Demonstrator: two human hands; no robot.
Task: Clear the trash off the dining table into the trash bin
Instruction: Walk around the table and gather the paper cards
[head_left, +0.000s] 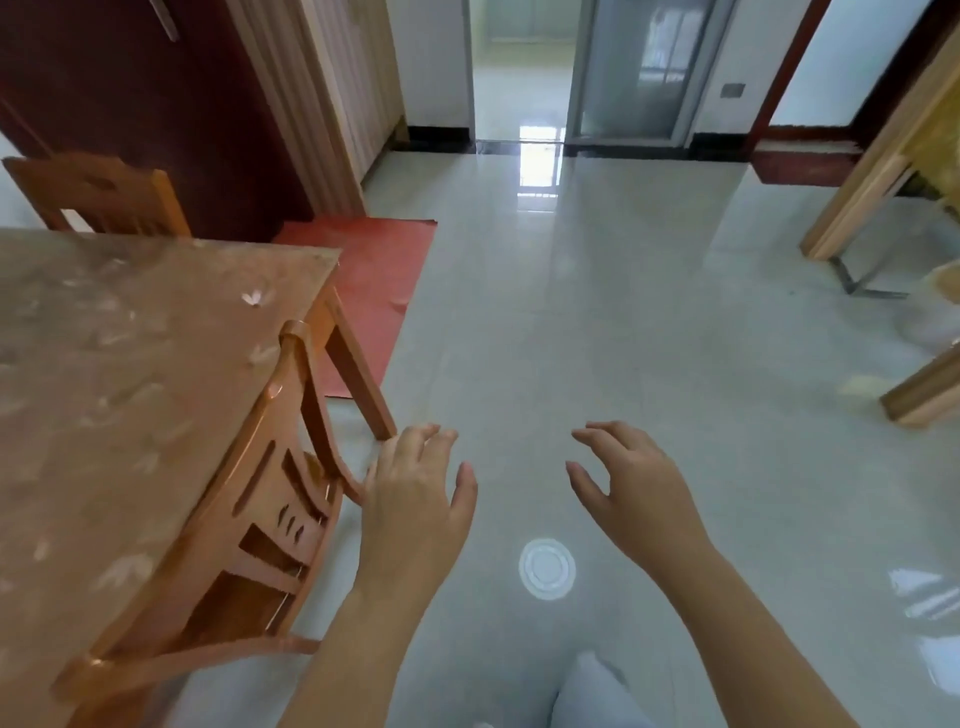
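A shiny pale floor (597, 322) reflects light from an open doorway (519, 67). A red mat (374, 280) lies beside a dark, maybe wooden, door (130, 104).

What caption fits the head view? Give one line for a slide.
Both empty hands, left and right, hover over the tiled floor beside the dining table.

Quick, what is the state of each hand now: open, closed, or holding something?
Left hand: open, fingers spread, holding nothing.
Right hand: open, fingers loosely curled, holding nothing.
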